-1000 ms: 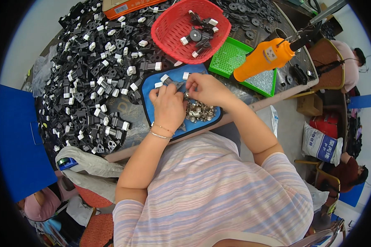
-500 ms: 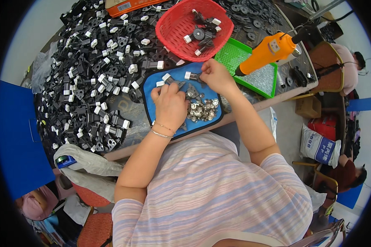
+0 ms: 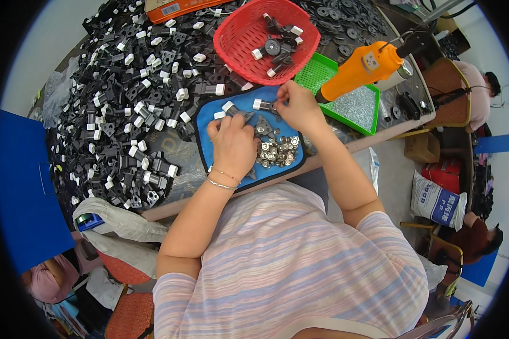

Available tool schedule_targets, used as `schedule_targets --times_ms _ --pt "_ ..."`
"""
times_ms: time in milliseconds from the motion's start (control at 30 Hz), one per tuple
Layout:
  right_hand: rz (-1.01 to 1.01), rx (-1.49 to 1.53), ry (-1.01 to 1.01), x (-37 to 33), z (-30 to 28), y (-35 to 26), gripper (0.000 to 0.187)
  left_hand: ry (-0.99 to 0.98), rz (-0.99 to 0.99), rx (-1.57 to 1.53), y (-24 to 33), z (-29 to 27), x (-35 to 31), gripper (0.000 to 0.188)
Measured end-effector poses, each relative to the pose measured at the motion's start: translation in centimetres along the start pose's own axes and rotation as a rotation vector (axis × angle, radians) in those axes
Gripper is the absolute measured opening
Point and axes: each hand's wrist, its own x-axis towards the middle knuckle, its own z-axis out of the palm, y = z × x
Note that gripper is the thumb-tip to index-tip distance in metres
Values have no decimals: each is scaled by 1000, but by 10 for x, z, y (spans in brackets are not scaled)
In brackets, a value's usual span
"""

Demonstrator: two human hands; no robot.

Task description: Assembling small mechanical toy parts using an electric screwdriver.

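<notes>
A blue mat with a dark rim (image 3: 207, 151) lies in front of me. My left hand (image 3: 233, 146) is on its left part, fingers curled down over black parts with white tabs (image 3: 230, 107); what its fingertips hold is hidden. At the mat's far right edge, my right hand (image 3: 301, 108) pinches its fingertips together at the dark end of a black part with a white tab (image 3: 263, 105). Whatever is between those fingertips is too small to make out. Between the hands sit a grey-black bracket (image 3: 263, 126) and a pile of small silver metal caps (image 3: 278, 151).
A big heap of black parts with white tabs (image 3: 144, 85) covers the table's left. Beyond the mat stands a red basket (image 3: 232, 48) holding several parts. An orange electric screwdriver (image 3: 361, 70) hangs over a green tray (image 3: 374, 107) of small silver pieces. Black wheels (image 3: 350, 28) lie far right.
The hanging screwdriver has swung slightly left and away from me. My right fingertips have shifted slightly at the part's end. My left hand has stayed in place.
</notes>
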Motion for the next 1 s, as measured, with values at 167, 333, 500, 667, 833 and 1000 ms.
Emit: schedule_targets --times_ms 167,333,500,667,833,1000 --pt "-8 -18 -5 2 3 5 23 -10 -7 14 1 0 1 14" --pt "6 -29 -17 2 2 2 23 -12 -3 24 1 0 1 14" --pt "-5 62 15 0 3 4 23 -22 0 73 1 0 1 17" --pt "-136 -86 -134 -31 -12 -2 20 39 2 -18 1 -10 -6 18" --pt "-301 -247 -165 -44 -2 9 9 117 17 -34 -5 -21 -14 24" --pt "-333 -272 -182 -44 -6 8 10 144 -20 -60 -15 -26 -24 24"
